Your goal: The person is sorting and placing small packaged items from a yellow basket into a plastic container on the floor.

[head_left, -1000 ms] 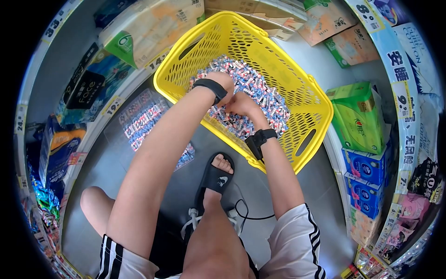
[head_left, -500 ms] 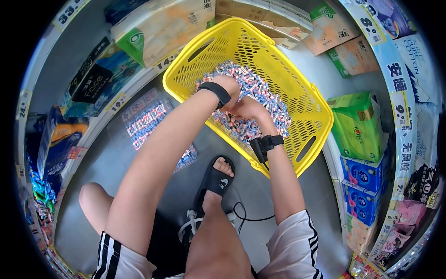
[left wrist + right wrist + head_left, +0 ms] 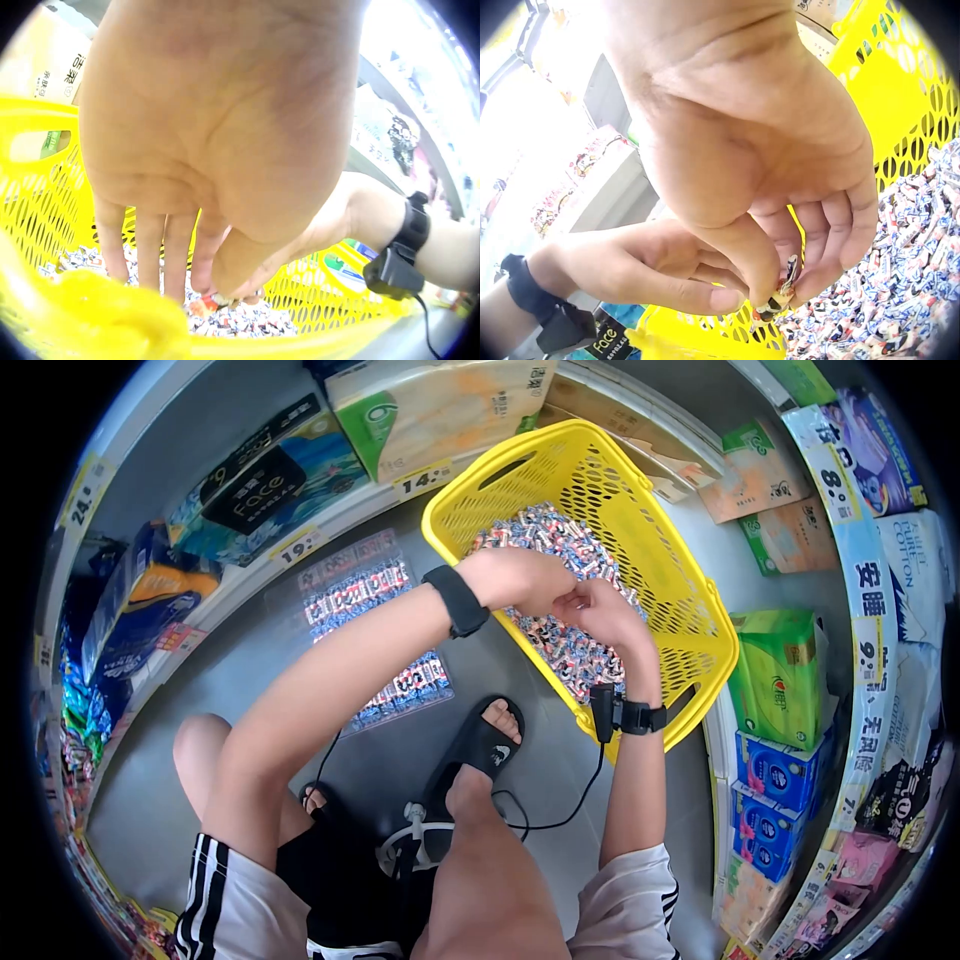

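Note:
Both hands meet over a yellow basket (image 3: 690, 575) that holds a heap of small wrapped candies (image 3: 900, 277). My right hand (image 3: 772, 150) pinches a wrapped candy (image 3: 772, 307) with black, yellow and red on it between thumb and fingertips. From the other side my left hand (image 3: 217, 112) reaches over the basket's near rim. Its fingers point down, fairly straight, with the thumb bent in toward them. In the right wrist view the left thumb tip sits close beside the pinched candy, with no candy at its own tip.
A clear plastic tray (image 3: 378, 703) with rows of wrapped candies lies on the floor left of the basket. Shelves with tissue packs (image 3: 440, 415) curve around the back and left, and a green pack (image 3: 775, 675) stands at right. A black cable (image 3: 560, 823) runs across the floor.
The head view has shifted, so basket and tray appear farther right and lower. The left wrist has turned and its hand now reaches more sideways across the basket; the hands remain close together.

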